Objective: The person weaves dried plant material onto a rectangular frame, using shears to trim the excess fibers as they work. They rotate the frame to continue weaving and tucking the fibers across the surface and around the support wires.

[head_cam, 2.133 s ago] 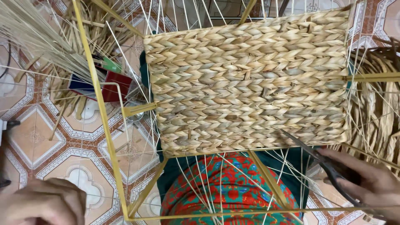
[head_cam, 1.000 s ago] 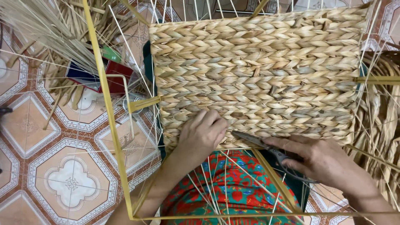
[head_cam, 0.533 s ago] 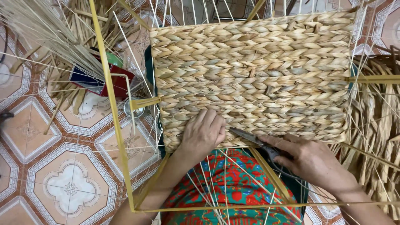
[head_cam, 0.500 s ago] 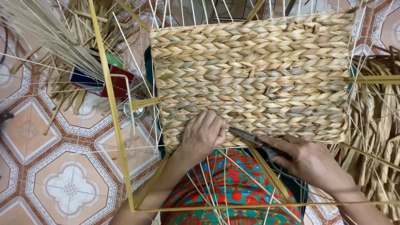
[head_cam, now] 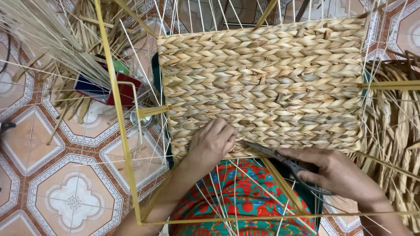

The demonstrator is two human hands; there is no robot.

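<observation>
Over a patterned tile floor (head_cam: 74, 196), left hand (head_cam: 212, 144) presses flat on the woven panel (head_cam: 262, 83), right hand (head_cam: 337, 172) grips half-hidden scissors (head_cam: 273, 154)

- There is a single view, from a camera worn on the person's head, and no second view shares the scene.
- It faces almost straight down, over the lap and the tiled floor (head_cam: 65, 175).
- It sits close: the woven panel (head_cam: 262, 83) fills the upper middle of the frame, and its top edge nears the frame's top.
- The left hand (head_cam: 214, 142) and right hand (head_cam: 337, 172) enter from the bottom edge, with the forearms cut off there.
- The yellow frame (head_cam: 118, 113) crosses the view, and the floor shows mostly on the left.
</observation>
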